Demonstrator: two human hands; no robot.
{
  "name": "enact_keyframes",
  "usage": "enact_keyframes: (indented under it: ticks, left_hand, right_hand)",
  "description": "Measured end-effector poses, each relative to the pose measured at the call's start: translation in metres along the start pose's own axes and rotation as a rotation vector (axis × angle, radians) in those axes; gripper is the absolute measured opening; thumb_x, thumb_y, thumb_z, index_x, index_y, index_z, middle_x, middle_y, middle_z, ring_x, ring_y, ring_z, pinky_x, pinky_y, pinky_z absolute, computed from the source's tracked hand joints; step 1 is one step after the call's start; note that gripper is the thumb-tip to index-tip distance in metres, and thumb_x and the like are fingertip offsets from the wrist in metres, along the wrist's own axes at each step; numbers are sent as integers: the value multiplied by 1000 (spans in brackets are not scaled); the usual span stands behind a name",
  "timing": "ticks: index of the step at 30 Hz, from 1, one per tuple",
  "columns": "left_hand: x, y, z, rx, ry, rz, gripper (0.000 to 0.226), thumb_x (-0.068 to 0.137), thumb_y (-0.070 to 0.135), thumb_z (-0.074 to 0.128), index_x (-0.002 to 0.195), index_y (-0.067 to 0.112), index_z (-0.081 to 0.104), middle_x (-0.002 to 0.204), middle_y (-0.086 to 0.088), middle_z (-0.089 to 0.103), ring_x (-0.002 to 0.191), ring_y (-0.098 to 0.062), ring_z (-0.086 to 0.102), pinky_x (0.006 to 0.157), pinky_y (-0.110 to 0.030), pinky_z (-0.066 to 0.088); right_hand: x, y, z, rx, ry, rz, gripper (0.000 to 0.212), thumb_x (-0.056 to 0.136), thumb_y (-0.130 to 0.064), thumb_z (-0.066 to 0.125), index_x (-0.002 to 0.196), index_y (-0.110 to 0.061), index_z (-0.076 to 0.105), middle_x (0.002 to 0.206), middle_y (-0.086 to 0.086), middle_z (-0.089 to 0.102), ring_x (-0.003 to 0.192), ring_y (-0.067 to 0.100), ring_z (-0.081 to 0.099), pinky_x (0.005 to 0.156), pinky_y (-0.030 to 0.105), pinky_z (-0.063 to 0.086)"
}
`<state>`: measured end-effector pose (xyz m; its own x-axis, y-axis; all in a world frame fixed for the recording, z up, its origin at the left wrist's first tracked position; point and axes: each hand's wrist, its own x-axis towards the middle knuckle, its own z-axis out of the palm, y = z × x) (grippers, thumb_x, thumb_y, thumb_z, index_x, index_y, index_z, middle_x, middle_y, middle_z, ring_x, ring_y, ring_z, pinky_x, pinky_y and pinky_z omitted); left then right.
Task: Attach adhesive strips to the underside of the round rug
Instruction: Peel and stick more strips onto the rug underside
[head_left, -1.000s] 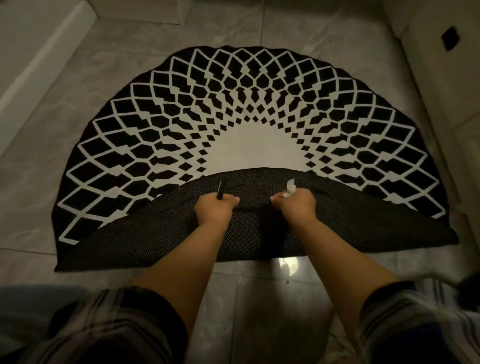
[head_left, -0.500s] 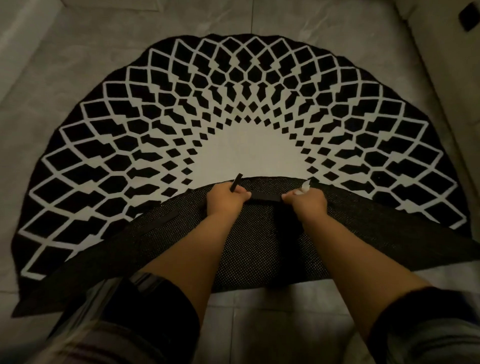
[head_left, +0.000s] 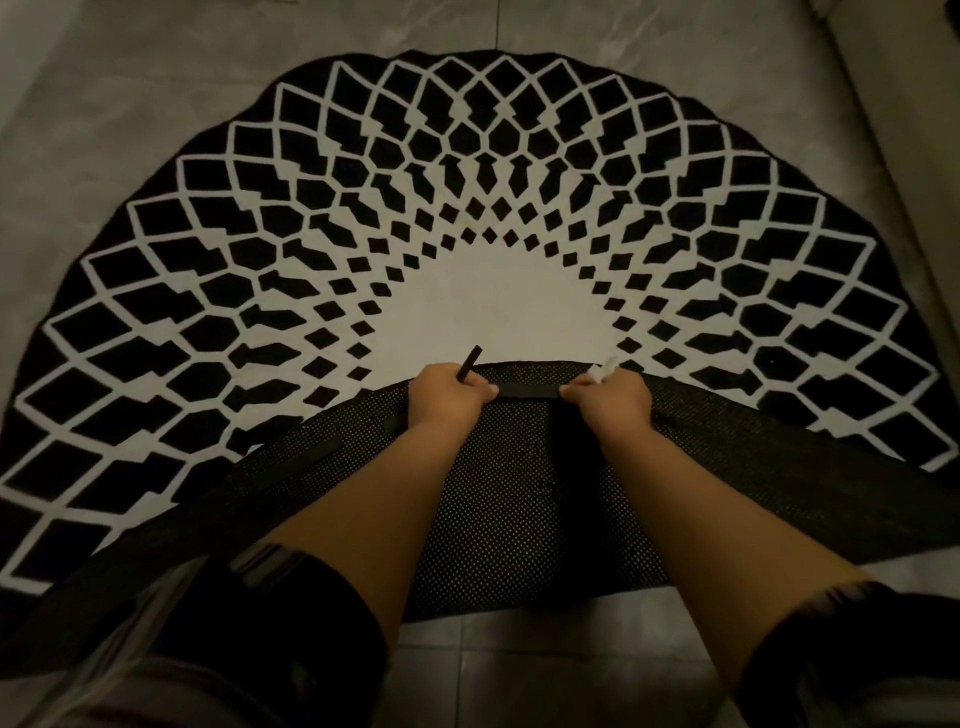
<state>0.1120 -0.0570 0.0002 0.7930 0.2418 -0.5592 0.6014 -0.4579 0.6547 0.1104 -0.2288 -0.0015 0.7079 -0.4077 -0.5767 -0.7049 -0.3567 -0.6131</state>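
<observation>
The round black-and-white rug lies on the floor with its near half folded over, so the dark dotted underside faces up. A black adhesive strip stretches between my two hands near the fold's edge. My left hand grips its left end, and a short black end sticks up past the fingers. My right hand grips the right end together with a white peeled backing piece. Another black strip lies stuck on the underside to the left.
Grey tiled floor surrounds the rug. A pale wall or furniture edge runs along the right side. My dark striped sleeves fill the bottom corners.
The view has moved closer over the rug. Both hands have shifted a little farther toward the fold's edge, and the strip is pulled straight between them.
</observation>
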Motion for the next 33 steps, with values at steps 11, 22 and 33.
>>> enact_keyframes:
  ticks: [11, 22, 33]
  left_hand:
    - [9, -6, 8, 127, -31, -64, 19, 82, 27, 73, 95, 13, 74, 98, -4, 68, 83, -17, 60, 70, -26, 46]
    - [8, -15, 13, 296, -28, 66, 17, 86, 26, 66, 86, 10, 67, 88, -6, 66, 79, -20, 62, 71, -29, 51]
    - [-4, -7, 7, 292, -37, 119, 23, 90, 32, 58, 84, 11, 63, 86, -6, 64, 78, -22, 61, 67, -29, 48]
  right_hand:
    - [8, 7, 7, -68, 20, -20, 14, 82, -18, 73, 90, -7, 71, 87, 6, 67, 72, 16, 59, 60, 25, 44]
    - [3, 9, 12, -132, 71, -75, 27, 85, -12, 67, 111, -4, 65, 121, 4, 64, 100, 17, 62, 75, 20, 43]
    - [-6, 8, 4, 30, 94, -108, 25, 87, -22, 67, 71, -13, 51, 72, -3, 55, 74, 16, 56, 63, 24, 41]
